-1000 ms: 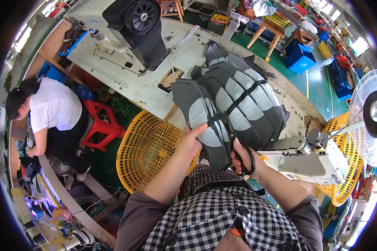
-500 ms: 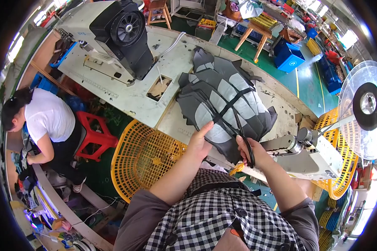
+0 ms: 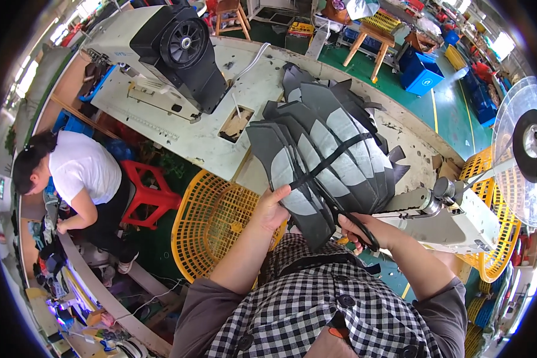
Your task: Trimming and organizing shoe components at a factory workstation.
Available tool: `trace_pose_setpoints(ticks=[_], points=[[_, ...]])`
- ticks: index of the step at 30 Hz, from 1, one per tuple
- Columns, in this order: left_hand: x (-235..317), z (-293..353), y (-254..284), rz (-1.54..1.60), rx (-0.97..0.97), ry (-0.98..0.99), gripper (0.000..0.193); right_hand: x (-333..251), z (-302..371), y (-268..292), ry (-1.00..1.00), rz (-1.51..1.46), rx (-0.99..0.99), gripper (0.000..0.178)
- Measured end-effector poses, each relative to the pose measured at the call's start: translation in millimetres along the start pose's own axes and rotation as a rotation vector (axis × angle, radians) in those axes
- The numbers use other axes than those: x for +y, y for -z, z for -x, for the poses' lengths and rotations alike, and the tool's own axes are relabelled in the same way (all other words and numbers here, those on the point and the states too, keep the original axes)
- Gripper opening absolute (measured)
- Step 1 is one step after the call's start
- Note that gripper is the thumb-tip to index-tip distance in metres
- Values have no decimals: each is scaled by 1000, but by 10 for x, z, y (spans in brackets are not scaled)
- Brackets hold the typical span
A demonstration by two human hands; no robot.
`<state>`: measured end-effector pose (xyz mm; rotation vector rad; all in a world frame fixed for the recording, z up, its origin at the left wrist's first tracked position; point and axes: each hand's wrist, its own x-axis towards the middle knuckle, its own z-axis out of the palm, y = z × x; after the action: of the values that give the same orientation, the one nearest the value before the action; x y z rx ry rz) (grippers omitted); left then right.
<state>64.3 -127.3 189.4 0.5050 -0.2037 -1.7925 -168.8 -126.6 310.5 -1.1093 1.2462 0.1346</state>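
Note:
A bundle of stacked black and grey cut pieces (image 3: pixel 340 155), layered like fanned leaves, lies on the pale worktable. Across it runs a black strap (image 3: pixel 334 156). My left hand (image 3: pixel 271 210) grips the near left edge of the bundle, its thumb beside the strap's end; the other fingers are mostly hidden. Black-handled scissors (image 3: pixel 364 231) sit in my right hand (image 3: pixel 373 230), with fingers in the loops. Their blades point up and left over the pieces, close to the strap. Whether the blades touch the strap I cannot tell.
A sewing machine (image 3: pixel 167 56) stands on the table (image 3: pixel 206 143) at far left, another machine head (image 3: pixel 453 230) at right. Yellow baskets (image 3: pixel 191 238) flank the table. A seated person in a white shirt (image 3: pixel 92 161) works at left beside a red stool (image 3: pixel 149 194).
The scissor blades have swung lower and further left, toward the strap's near end. The bundle's near left side appears lifted and turned. The whole view has shifted slightly.

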Motion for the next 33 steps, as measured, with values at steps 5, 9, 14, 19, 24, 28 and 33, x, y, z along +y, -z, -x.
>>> trace_pose_setpoints(ticks=[5,9,14,19,24,28,33], points=[[-41,-29,39,70,-49,29,65,-106,-75,-204,36,-108,28,60],[-27,-33,67,108,-66,42,64,-75,-121,-278,109,-191,124,55],[12,-36,141,132,-137,59,61,15,152,-64,178,-199,109,55],[-15,-78,61,26,-98,33,58,99,203,124,84,-94,116,62],[39,-67,-113,-97,-38,13,56,12,120,207,83,-54,83,64],[91,-57,-112,-71,-62,99,59,-27,-11,204,203,-74,46,63],[19,20,-163,-30,-73,-28,62,-19,-3,-73,165,-211,203,54]])
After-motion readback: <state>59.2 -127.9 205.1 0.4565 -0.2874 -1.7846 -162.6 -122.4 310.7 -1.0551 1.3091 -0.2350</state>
